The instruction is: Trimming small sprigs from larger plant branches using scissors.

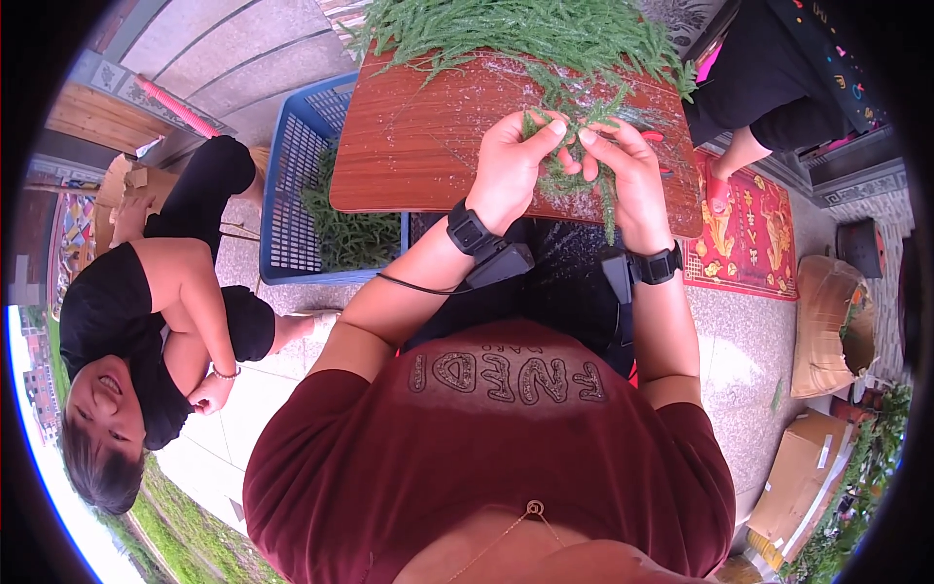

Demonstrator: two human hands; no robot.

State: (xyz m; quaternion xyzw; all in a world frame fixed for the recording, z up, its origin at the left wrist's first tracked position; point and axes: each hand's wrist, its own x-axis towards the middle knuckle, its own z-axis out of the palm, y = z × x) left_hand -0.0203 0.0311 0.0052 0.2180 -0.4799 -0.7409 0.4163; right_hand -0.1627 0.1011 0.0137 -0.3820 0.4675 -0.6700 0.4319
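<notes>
Over the near right part of a brown wooden table [428,146], both hands meet at a green artificial fern-like sprig [609,209]. My left hand [514,161] is closed, thumb and forefinger pinching the sprig's stem. Opposite it, almost touching, my right hand [628,170] is closed on the same sprig with thumb and curled fingers. Leafy tips stick out above the hands and hang below them. The exact spot between the fingertips is mostly hidden. A big pile of similar green sprigs [525,34] covers the table's far side.
Left of the table stands a blue plastic basket [269,209] holding more greenery [355,229]. A seated person in black [185,282] is at the left, another person's leg [744,151] at the right. A red object [653,136] lies beside my right hand. Cardboard boxes [803,472] stand lower right.
</notes>
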